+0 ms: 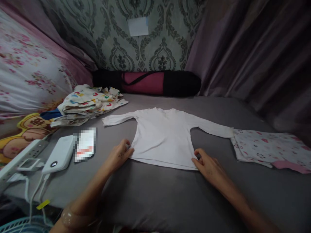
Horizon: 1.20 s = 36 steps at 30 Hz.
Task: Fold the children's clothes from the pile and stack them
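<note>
A small white long-sleeved shirt (164, 136) lies spread flat on the grey bed surface (155, 194), sleeves stretched out to both sides. My left hand (119, 154) rests at the shirt's lower left hem corner, fingers curled and pinching the edge. My right hand (207, 164) sits at the lower right hem corner, fingers pressed together on the fabric edge.
A pile of patterned children's clothes (85, 103) lies at the back left. Printed white and pink garments (267, 149) lie to the right. A white power bank (60, 153), a power strip (21, 158) and cables sit at the left. A black and pink rolled bag (150, 82) lines the wall.
</note>
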Tool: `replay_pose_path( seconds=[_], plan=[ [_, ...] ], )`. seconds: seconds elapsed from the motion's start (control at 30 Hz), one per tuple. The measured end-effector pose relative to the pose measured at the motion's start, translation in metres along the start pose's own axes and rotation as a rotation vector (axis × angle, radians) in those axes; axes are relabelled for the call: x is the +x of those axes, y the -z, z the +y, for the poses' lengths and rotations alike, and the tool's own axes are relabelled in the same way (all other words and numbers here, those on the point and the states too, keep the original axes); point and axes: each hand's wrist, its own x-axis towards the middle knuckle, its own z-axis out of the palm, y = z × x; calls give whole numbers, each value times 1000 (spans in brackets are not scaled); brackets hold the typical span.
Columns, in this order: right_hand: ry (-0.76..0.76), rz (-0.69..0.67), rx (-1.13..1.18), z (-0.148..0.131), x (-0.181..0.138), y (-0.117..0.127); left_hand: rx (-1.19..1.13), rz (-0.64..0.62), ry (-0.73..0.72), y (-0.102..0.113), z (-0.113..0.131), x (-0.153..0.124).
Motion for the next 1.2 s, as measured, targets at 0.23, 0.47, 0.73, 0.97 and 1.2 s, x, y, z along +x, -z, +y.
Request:
replay_pose_path(
  seconds=[0.23, 0.47, 0.73, 0.97, 1.2],
  plan=[
    [56, -88, -119, 8, 2, 4, 94, -129, -9, 12, -12, 2],
    [231, 5, -359, -27, 22, 15, 204, -147, -337, 15, 23, 10],
    [525, -217, 0, -68, 37, 2, 181, -266, -618, -28, 75, 9],
    [582, -223, 142, -25, 20, 5, 155, -290, -697, -27, 67, 7],
    [607, -119, -4, 8, 0, 9, 285, -297, -737, -32, 66, 8]
  ],
)
